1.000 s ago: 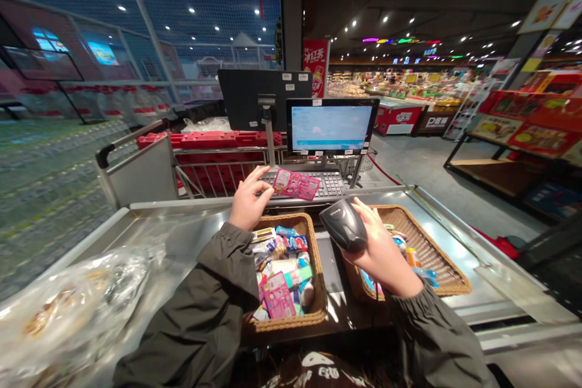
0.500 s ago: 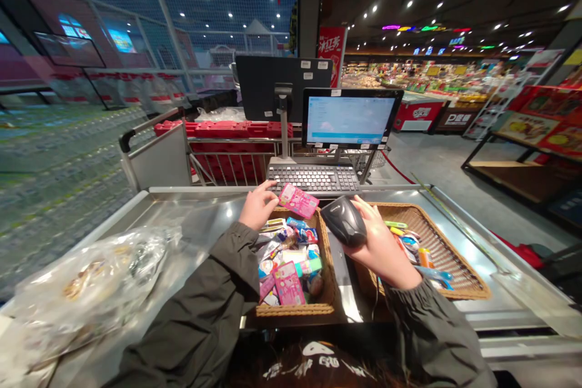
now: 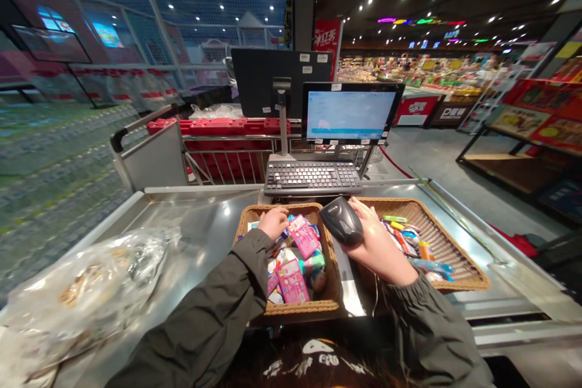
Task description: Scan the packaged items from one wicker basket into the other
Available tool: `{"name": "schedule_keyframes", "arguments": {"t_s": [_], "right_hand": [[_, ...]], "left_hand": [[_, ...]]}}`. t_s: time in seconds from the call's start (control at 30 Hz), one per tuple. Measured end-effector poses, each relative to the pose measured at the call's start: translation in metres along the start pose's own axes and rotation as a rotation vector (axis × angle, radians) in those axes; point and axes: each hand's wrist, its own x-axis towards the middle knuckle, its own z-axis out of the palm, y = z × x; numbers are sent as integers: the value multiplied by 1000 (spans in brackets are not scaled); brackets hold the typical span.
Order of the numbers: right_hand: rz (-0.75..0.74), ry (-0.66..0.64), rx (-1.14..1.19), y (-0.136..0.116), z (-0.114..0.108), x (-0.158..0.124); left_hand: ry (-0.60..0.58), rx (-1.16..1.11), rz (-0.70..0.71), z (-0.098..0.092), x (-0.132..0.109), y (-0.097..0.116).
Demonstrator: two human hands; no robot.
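Note:
My left hand [image 3: 273, 222] is down inside the left wicker basket [image 3: 297, 309], fingers curled at the edge of a pink packet [image 3: 304, 236] that lies on top of several small snack packs. Another pink packet [image 3: 291, 280] lies nearer me in the same basket. My right hand [image 3: 376, 245] grips a black handheld barcode scanner [image 3: 342, 221], held between the two baskets with its head pointing toward the left one. The right wicker basket [image 3: 459, 254] holds several small colourful items.
A keyboard [image 3: 313, 177] and a lit monitor [image 3: 350, 114] stand just behind the baskets. A clear plastic bag of goods [image 3: 86, 279] lies on the steel counter [image 3: 200, 224] at the left. A shopping cart [image 3: 150, 157] with red crates stands beyond the counter.
My left hand has come down from in front of the keyboard into the left basket with the pink packet. The scanner hand has barely moved.

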Motion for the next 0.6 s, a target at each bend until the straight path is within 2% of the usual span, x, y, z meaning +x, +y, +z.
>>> {"name": "schedule_keyframes", "arguments": {"t_s": [0.17, 0.27, 0.37, 0.47, 0.6], "right_hand": [[33, 10, 6, -3, 4, 1], [40, 1, 11, -4, 2, 1], [65, 22, -2, -2, -3, -3], [105, 65, -35, 8, -12, -11], [145, 160, -98, 31, -29, -28]], "left_hand": [[-48, 42, 3, 20, 1, 11], [-10, 130, 87, 25, 3, 18], [29, 200, 182, 23, 9, 29], [28, 185, 243, 16, 17, 48], [6, 135, 358, 13, 28, 86]]}}
